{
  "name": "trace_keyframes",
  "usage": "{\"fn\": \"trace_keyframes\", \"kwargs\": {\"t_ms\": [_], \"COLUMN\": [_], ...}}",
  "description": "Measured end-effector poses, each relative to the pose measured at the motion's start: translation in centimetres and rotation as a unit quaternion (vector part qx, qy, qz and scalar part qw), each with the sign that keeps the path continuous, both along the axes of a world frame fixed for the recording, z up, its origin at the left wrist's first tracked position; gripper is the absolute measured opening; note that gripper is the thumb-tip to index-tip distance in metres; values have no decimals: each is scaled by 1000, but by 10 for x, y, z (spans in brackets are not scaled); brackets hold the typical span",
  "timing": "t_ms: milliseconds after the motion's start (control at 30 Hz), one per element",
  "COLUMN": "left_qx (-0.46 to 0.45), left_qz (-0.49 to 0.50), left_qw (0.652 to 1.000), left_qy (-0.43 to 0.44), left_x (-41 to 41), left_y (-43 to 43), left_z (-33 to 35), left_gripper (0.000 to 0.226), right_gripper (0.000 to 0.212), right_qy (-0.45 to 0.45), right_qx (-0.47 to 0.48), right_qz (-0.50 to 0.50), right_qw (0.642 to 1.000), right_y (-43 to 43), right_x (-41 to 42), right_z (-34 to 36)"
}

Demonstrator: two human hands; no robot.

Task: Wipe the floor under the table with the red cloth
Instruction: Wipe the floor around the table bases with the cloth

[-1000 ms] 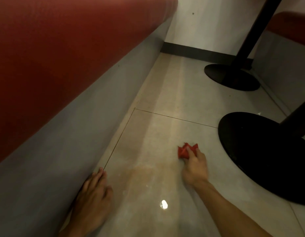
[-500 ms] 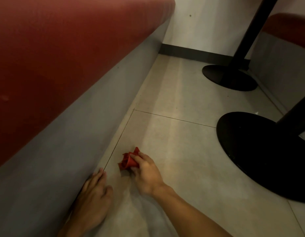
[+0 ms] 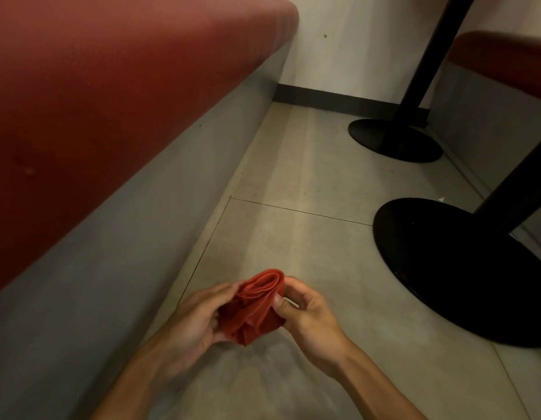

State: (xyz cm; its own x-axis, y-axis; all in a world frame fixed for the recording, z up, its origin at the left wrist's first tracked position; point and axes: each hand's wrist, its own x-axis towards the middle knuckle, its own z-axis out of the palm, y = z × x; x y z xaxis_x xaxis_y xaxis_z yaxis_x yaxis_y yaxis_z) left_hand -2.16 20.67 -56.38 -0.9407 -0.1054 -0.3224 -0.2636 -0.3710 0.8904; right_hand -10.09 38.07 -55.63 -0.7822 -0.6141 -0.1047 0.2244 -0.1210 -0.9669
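The red cloth (image 3: 252,307) is bunched into folds and held just above the pale tiled floor (image 3: 308,237), low in the middle of the view. My left hand (image 3: 193,322) cups its left side, fingers curled round the fabric. My right hand (image 3: 305,313) pinches its right edge between thumb and fingers. Both forearms reach in from the bottom edge.
A red padded bench seat (image 3: 96,101) on a grey base (image 3: 111,283) runs along the left. Two black round table bases (image 3: 463,274) (image 3: 393,139) with black posts stand on the right. A second red bench (image 3: 499,56) and the wall with its dark skirting (image 3: 339,100) close the far end.
My right hand swept the cloth leftward across the floor, then lifted it. My left hand left the floor by the bench base and now holds the cloth too.
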Motion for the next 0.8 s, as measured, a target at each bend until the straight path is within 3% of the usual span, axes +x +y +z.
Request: {"fn": "trace_keyframes", "kwargs": {"t_ms": [100,233,367,467,600,800], "left_qx": [-74,-240,-286,-281,-241,-209], "left_qz": [8,73,107,82,20,33], "left_qw": [997,964,949,955,970,977], "left_qy": [31,84,78,48,12,-14], "left_x": [-5,-16,-26,-30,-39,-59], "left_y": [8,19,22,24,26,35], "left_z": [-5,0,7,13,34,78], "left_gripper": [39,44,50,55,48,35], "right_gripper": [27,28,59,68,37,54], "right_qy": [-88,-186,-318,-301,-207,-199], "right_qx": [-8,25,-29,-11,66,118], "right_qz": [-16,10,25,87,106,177], "right_qw": [996,982,947,950,970,957], "right_y": [7,14,23,26,26,64], "right_x": [-1,4,5,5,-3,-35], "right_z": [2,8,8,17,45,94]}}
